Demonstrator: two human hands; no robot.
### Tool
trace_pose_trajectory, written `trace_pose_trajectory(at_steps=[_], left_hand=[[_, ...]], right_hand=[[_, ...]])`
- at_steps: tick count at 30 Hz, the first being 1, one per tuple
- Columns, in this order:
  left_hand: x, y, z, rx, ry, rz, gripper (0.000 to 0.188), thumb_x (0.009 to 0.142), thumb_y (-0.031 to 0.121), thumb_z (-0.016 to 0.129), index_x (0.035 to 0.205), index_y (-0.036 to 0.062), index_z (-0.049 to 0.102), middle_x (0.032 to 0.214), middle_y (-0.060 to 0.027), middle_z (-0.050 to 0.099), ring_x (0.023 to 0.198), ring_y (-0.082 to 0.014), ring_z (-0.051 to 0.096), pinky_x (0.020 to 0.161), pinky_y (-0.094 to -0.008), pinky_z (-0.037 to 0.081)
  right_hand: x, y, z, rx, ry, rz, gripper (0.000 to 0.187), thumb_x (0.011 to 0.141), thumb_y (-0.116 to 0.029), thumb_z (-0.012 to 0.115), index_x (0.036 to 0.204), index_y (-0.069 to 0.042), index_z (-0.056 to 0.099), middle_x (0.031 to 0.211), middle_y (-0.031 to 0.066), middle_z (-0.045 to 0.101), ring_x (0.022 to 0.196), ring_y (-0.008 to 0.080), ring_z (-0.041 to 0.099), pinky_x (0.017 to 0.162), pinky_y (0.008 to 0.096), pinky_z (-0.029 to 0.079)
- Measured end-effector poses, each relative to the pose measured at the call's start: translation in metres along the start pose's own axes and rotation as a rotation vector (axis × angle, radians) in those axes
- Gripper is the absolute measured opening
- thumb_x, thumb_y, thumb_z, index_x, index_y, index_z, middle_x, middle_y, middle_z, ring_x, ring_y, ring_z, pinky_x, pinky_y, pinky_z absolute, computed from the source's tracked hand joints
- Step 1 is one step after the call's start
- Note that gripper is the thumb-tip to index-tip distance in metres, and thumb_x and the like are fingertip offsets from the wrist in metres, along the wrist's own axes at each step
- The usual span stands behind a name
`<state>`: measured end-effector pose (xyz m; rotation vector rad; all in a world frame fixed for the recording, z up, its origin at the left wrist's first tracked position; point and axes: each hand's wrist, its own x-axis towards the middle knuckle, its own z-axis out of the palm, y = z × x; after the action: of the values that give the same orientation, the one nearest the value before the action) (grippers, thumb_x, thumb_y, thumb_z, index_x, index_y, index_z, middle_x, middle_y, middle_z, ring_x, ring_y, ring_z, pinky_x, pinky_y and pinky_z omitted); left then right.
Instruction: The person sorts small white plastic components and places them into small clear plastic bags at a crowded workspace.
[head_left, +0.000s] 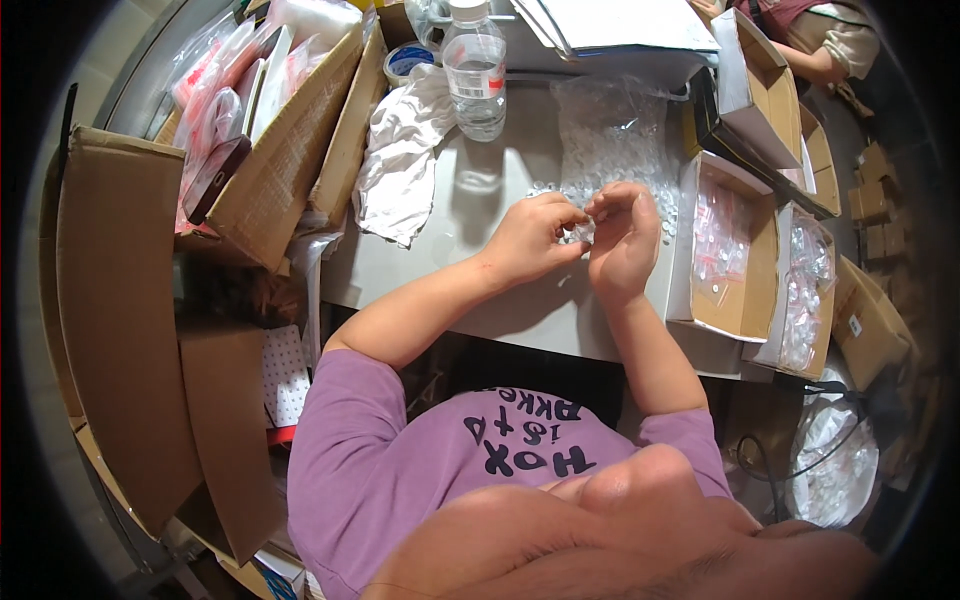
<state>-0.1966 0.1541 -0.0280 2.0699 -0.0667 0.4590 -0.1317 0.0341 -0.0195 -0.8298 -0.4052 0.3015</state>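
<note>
Over the middle of the grey table, my left hand and my right hand are close together, fingertips nearly meeting. The thumb and fingers of my left hand pinch together by a small whitish, partly clear bit; its kind is too small to tell. My right hand is curled with its fingers bent toward the left one, and what it may hold is hidden. Just beyond both hands lies a clear plastic bag of small white pieces. Several loose white pieces are scattered beside my right hand.
A water bottle and a crumpled white cloth stand left of the bag. Open boxes of small clear packets line the right side. Cardboard boxes crowd the left. Another person's arm shows at the far right.
</note>
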Motion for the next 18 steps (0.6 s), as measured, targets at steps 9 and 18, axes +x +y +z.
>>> trace_pose_trajectory(at_steps=[9,18], left_hand=[[-0.002,0.001,-0.003,0.006,0.011,-0.006,0.028,0.069,0.012,0.075,0.092,-0.0007,0.066,0.077,-0.011,0.058,0.064,-0.0199,0.058,0.058,-0.0292,0.048],[0.002,-0.001,-0.012,-0.102,0.024,-0.072,0.027,0.071,0.013,0.075,0.091,-0.0022,0.065,0.08,-0.0086,0.059,0.067,-0.0153,0.059,0.059,-0.0263,0.05]], right_hand=[[-0.005,-0.002,-0.003,-0.033,-0.128,-0.017,0.032,0.094,-0.028,0.04,0.093,0.001,0.053,0.091,0.0104,0.053,0.083,0.0165,0.051,0.078,0.0296,0.043],[0.0,-0.011,0.001,-0.057,-0.252,-0.032,0.036,0.093,-0.028,0.042,0.098,0.005,0.055,0.1,0.0143,0.054,0.095,0.0202,0.053,0.09,0.0316,0.04]])
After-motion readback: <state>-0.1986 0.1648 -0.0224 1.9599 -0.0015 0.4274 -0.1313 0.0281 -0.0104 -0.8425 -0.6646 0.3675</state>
